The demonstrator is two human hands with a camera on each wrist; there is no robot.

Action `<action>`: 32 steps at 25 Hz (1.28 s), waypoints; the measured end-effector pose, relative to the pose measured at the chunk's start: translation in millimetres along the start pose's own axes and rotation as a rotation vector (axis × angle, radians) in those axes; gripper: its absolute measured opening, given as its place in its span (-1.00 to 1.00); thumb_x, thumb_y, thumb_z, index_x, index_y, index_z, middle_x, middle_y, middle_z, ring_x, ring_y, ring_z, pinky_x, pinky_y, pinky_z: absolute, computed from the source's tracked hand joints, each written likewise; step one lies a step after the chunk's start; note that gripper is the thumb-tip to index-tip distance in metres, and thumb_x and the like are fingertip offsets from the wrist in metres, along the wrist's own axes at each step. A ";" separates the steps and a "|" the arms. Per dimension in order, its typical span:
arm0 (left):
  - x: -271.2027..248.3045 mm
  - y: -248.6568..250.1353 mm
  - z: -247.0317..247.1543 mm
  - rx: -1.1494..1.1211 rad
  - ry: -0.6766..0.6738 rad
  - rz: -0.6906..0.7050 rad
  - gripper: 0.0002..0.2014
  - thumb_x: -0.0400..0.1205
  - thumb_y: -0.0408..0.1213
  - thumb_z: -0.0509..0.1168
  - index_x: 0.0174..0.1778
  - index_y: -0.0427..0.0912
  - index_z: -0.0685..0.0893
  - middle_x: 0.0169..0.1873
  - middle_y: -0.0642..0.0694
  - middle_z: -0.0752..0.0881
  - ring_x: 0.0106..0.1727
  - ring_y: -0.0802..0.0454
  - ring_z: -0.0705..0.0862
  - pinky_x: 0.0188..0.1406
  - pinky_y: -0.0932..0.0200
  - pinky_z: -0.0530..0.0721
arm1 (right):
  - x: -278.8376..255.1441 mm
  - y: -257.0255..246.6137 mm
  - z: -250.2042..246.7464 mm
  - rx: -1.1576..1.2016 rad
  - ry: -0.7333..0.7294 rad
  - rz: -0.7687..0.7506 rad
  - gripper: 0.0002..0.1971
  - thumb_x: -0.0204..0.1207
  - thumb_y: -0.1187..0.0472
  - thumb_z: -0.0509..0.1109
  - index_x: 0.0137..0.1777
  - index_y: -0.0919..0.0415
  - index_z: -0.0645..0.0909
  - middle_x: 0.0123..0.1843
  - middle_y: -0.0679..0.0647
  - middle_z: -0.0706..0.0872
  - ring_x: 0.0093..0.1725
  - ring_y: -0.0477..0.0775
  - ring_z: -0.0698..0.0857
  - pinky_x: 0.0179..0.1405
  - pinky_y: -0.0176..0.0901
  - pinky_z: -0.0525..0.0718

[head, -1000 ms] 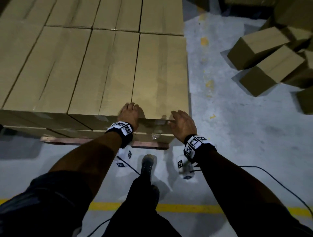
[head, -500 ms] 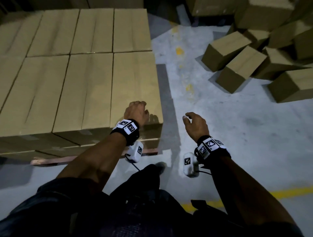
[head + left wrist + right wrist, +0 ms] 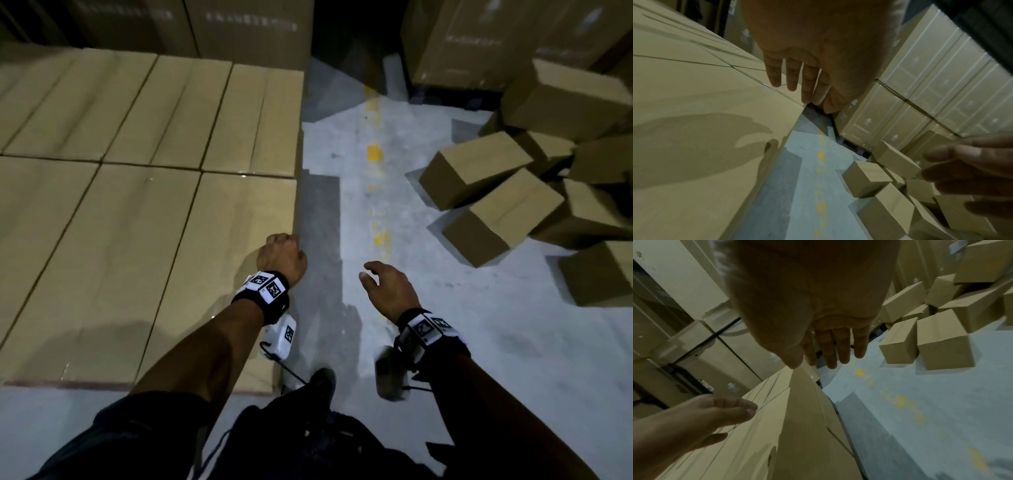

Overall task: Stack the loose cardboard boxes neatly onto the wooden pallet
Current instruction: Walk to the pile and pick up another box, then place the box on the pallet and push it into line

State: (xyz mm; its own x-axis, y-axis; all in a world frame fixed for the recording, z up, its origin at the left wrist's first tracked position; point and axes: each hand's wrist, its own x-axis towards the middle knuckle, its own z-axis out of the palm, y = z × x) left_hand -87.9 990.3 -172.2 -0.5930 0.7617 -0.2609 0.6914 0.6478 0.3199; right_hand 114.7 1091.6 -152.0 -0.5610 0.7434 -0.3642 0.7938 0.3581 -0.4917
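Observation:
Flat rows of taped cardboard boxes lie stacked on the pallet at the left; only a reddish strip of the pallet shows under their near edge. My left hand hovers over the right edge of the nearest stacked box, fingers hanging loose and holding nothing. My right hand is over the bare floor, fingers relaxed and empty. Several loose boxes lie tumbled on the floor at the right, about an arm's length beyond the right hand.
A grey concrete aisle with yellow paint marks runs between the pallet stack and the loose pile. Tall stacks of wrapped cartons stand at the back. My shoe is near the stack's front right corner.
Both hands have come off the front of the nearest stacked box. The left now hangs over its right edge, the right over the floor, and the view has shifted right toward the loose pile.

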 end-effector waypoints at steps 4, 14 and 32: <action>53.2 8.0 -21.7 0.009 0.026 -0.106 -0.58 0.69 -0.16 0.18 0.44 -0.23 0.57 0.36 -0.24 0.63 0.46 -0.22 0.46 0.29 -0.05 0.58 | 80.9 -24.1 -38.5 -0.001 -0.061 -0.088 -0.59 0.75 -0.01 0.26 0.53 0.11 0.55 0.48 0.16 0.64 0.43 0.24 0.61 0.34 -0.01 0.53; 177.1 -1.0 -27.9 -0.041 0.047 -0.489 -0.46 0.67 -0.06 0.24 0.56 -0.18 0.43 0.50 -0.20 0.50 0.54 -0.22 0.39 0.39 -0.08 0.50 | 310.1 -83.8 -49.3 0.054 -0.392 -0.256 -0.54 0.77 0.05 0.25 0.57 0.25 0.50 0.56 0.22 0.56 0.53 0.26 0.52 0.43 -0.13 0.44; 122.8 6.8 51.5 -0.103 -0.023 -1.049 0.02 0.57 0.13 0.36 0.75 -0.06 -0.18 0.75 -0.09 -0.16 0.75 -0.22 -0.10 0.67 -0.24 0.08 | 371.3 -141.5 53.4 0.375 -0.977 0.308 -0.27 0.63 -0.02 0.47 0.70 0.19 0.26 0.71 0.21 0.31 0.62 0.36 0.39 0.25 0.07 0.68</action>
State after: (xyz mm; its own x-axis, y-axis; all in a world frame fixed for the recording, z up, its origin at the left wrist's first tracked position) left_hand -134.8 1088.8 -248.9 -0.8648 -0.1794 -0.4689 -0.2028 0.9792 -0.0007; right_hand -218.4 1286.8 -259.9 -0.4268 -0.0577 -0.9025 0.9028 -0.0850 -0.4215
